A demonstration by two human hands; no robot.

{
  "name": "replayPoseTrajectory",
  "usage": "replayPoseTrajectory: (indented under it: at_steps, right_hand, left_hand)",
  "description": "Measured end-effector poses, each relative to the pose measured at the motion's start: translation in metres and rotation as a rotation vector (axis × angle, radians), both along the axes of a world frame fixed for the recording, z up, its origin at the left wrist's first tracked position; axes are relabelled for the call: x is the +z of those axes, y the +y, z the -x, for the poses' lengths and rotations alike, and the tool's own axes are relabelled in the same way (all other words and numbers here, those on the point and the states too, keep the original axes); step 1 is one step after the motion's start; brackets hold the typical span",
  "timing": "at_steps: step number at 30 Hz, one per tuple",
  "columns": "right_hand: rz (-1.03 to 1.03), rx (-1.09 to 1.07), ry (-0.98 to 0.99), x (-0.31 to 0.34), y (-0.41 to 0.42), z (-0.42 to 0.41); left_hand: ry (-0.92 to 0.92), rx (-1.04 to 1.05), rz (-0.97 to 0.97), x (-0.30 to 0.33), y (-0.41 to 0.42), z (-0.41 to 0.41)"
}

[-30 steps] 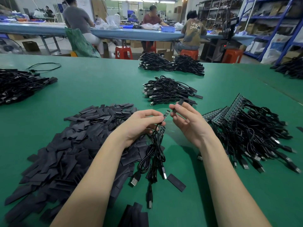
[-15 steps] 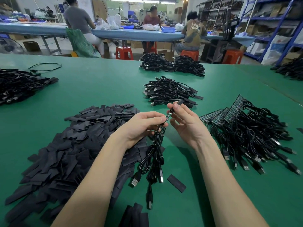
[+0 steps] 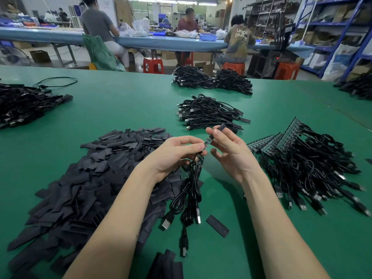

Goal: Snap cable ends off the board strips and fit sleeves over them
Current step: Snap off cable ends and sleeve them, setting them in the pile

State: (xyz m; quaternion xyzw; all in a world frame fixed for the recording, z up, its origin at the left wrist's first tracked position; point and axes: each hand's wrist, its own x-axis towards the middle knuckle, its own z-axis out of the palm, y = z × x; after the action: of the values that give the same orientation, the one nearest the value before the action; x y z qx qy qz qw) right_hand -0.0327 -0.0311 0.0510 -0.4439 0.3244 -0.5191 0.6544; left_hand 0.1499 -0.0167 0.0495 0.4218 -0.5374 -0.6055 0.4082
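Note:
My left hand [image 3: 177,153] grips a small bunch of black USB cables [image 3: 191,190] just below their board ends; the plugs dangle over the green table [image 3: 124,109]. One small board end [image 3: 207,142] sticks up between both hands. My right hand [image 3: 229,150] pinches a black sleeve [image 3: 222,127] between thumb and fingertips, its lower mouth at the tip of that board end. A big heap of flat black sleeves [image 3: 84,182] lies to the left. Cables still on board strips [image 3: 281,137] are piled at the right.
A pile of sleeved cables [image 3: 209,113] lies behind my hands, more cable piles at the far edge [image 3: 211,80] and at the left [image 3: 22,103]. One loose sleeve [image 3: 217,225] lies near the dangling plugs. People sit at a blue bench beyond.
My right hand has brought the sleeve from just above the cable bunch onto the tip of the raised board end. My left hand has held the bunch nearly still.

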Motion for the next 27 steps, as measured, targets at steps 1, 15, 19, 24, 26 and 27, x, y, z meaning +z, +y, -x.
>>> replayPoseTrajectory:
  at_steps: [1,15,19,24,26,27]
  right_hand:
    - [-0.015,0.022,-0.010,0.000,0.000,0.001]
    - [-0.056,0.239,-0.255,-0.007,0.000,0.008]
    - [-0.042,0.238,-0.198,-0.009,-0.002,0.011]
    - [0.013,0.214,-0.070,-0.009,-0.003,0.012]
    - [0.026,0.199,-0.058,-0.009,-0.002,0.010]
    - [0.029,0.197,-0.055,-0.008,-0.002,0.009]
  left_hand:
    - [-0.004,-0.004,0.008,0.000,0.000,-0.001]
    - [0.073,-0.098,0.037,0.001,0.004,-0.003]
    - [0.057,-0.109,0.024,0.000,0.003,-0.005]
    - [0.038,-0.088,0.018,-0.003,0.000,-0.007]
    - [0.038,-0.091,0.021,-0.004,-0.001,-0.007]
    - [0.041,-0.098,0.023,-0.003,-0.002,-0.008]
